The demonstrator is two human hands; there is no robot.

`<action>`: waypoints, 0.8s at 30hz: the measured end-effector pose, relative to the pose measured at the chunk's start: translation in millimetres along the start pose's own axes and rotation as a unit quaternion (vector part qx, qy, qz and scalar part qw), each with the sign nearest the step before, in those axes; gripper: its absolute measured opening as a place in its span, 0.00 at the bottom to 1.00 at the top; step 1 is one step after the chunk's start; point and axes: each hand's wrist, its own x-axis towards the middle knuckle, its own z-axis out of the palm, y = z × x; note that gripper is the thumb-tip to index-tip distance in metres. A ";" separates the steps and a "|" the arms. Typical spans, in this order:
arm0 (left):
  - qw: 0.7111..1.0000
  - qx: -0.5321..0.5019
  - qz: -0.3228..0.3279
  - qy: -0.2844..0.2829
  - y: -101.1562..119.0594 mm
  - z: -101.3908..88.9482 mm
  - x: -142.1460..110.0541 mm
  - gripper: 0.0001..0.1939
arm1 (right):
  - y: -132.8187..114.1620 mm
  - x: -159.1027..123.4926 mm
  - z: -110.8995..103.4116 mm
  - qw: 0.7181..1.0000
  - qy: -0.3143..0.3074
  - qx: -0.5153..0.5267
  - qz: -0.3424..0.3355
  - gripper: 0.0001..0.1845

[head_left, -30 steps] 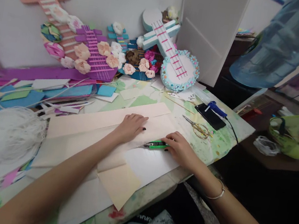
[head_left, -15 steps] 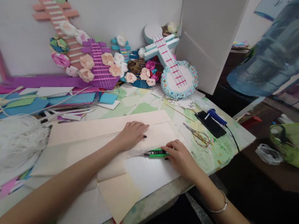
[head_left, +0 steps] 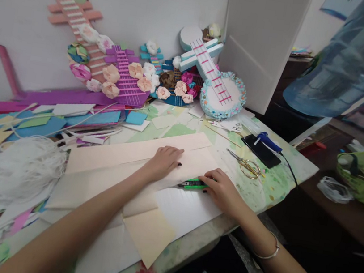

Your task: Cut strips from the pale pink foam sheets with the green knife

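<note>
My left hand [head_left: 165, 162] lies flat on a large creased sheet of pale peach paper [head_left: 98, 157], fingers stretched out. In my right hand [head_left: 220, 189] is a green utility knife [head_left: 194, 184], held low over the paper with its tip pointing left. The tip is at the sheet's lower edge, below my left fingers; whether it touches the paper I cannot tell. White sheets [head_left: 185, 211] lie underneath. A loose yellowish piece of paper [head_left: 149, 236] hangs toward the table's front edge.
Gold-handled scissors [head_left: 248, 167], a black phone [head_left: 261, 151] and a blue glue gun [head_left: 269, 142] lie to the right. White string [head_left: 25, 168] and coloured paper scraps [head_left: 44, 124] pile up at left. Flower-decorated paper instruments [head_left: 223, 95] lean along the wall.
The whole view has shifted slightly, so things sit a little further right. My hands and the utility knife keep nearly the same place on the paper.
</note>
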 end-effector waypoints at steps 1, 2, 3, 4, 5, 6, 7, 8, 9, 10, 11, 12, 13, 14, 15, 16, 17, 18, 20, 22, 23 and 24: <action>1.000 -0.002 0.000 0.003 -0.6 0.8 0.0 0.22 | -0.3 0.3 0.2 1.000 0.001 0.000 -0.002 0.19; 1.000 -0.003 -0.001 0.006 -1.3 1.6 0.0 0.22 | -0.1 -0.1 0.2 1.000 0.001 0.001 -0.004 0.19; 1.000 -0.004 -0.001 0.009 -1.9 2.4 0.1 0.22 | 0.4 -0.9 0.0 1.000 0.003 0.003 -0.007 0.18; 1.000 -0.005 -0.001 0.010 -2.5 3.1 0.1 0.22 | 1.3 -2.2 -0.5 1.000 0.005 0.006 -0.010 0.18; 1.000 -0.006 -0.001 0.011 -3.0 3.8 0.2 0.22 | 2.5 -3.8 -1.1 1.000 0.008 0.009 -0.013 0.18; 1.000 -0.007 -0.001 0.012 -3.5 4.4 0.3 0.22 | 3.8 -5.5 -1.8 1.000 0.012 0.011 -0.016 0.18; 1.000 -0.007 -0.002 0.012 -4.1 5.0 0.5 0.22 | 5.2 -7.2 -2.4 1.000 0.015 0.013 -0.017 0.18; 1.000 -0.007 -0.003 0.013 -4.5 5.5 0.6 0.22 | 6.5 -8.8 -2.9 1.000 0.018 0.015 -0.017 0.18; 1.000 -0.007 -0.003 0.013 -5.0 6.0 0.8 0.22 | 7.6 -10.0 -3.1 1.000 0.021 0.016 -0.016 0.18; 1.000 -0.007 -0.004 0.013 -5.4 6.5 1.0 0.22 | 8.5 -10.8 -3.0 0.999 0.024 0.015 -0.016 0.18; 1.000 -0.007 -0.005 0.013 -5.7 6.8 1.1 0.22 | 8.9 -11.2 -2.4 0.999 0.027 0.014 -0.016 0.18; 1.000 -0.006 -0.006 0.013 -5.9 7.1 1.3 0.22 | 9.0 -11.0 -1.4 0.999 0.029 0.013 -0.015 0.18; 1.000 -0.006 -0.007 0.013 -6.0 7.2 1.4 0.22 | 8.7 -10.3 -0.1 0.999 0.031 0.013 -0.015 0.18; 1.000 -0.006 -0.008 0.013 -6.0 7.3 1.5 0.21 | 8.1 -9.1 1.4 0.999 0.033 0.012 -0.016 0.18; 1.000 -0.007 -0.009 0.013 -5.9 7.2 1.6 0.21 | 7.2 -7.7 2.9 0.999 0.033 0.013 -0.017 0.17; 1.000 -0.008 -0.010 0.014 -5.8 7.0 1.6 0.21 | 6.2 -6.1 4.3 0.999 0.033 0.013 -0.019 0.17; 1.000 -0.009 -0.011 0.014 -5.6 6.8 1.5 0.21 | 5.2 -4.6 5.5 0.999 0.033 0.014 -0.022 0.17; 1.000 -0.011 -0.012 0.014 -5.4 6.6 1.4 0.21 | 4.3 -3.4 6.3 0.999 0.035 0.014 -0.025 0.17; 1.000 -0.015 -0.013 0.015 -5.1 6.2 1.3 0.21 | 3.3 -2.3 6.5 0.999 0.036 0.016 -0.029 0.17; 1.000 -0.019 -0.013 0.015 -5.3 6.2 1.2 0.21 | 3.4 -3.2 4.9 0.999 0.038 0.015 -0.028 0.17; 1.000 -0.020 -0.012 0.015 -5.5 6.3 1.2 0.21 | 3.9 -4.4 3.5 0.999 0.038 0.015 -0.027 0.18; 1.000 -0.022 -0.011 0.015 -5.8 6.4 1.2 0.21 | 4.5 -5.7 2.1 0.999 0.038 0.015 -0.026 0.18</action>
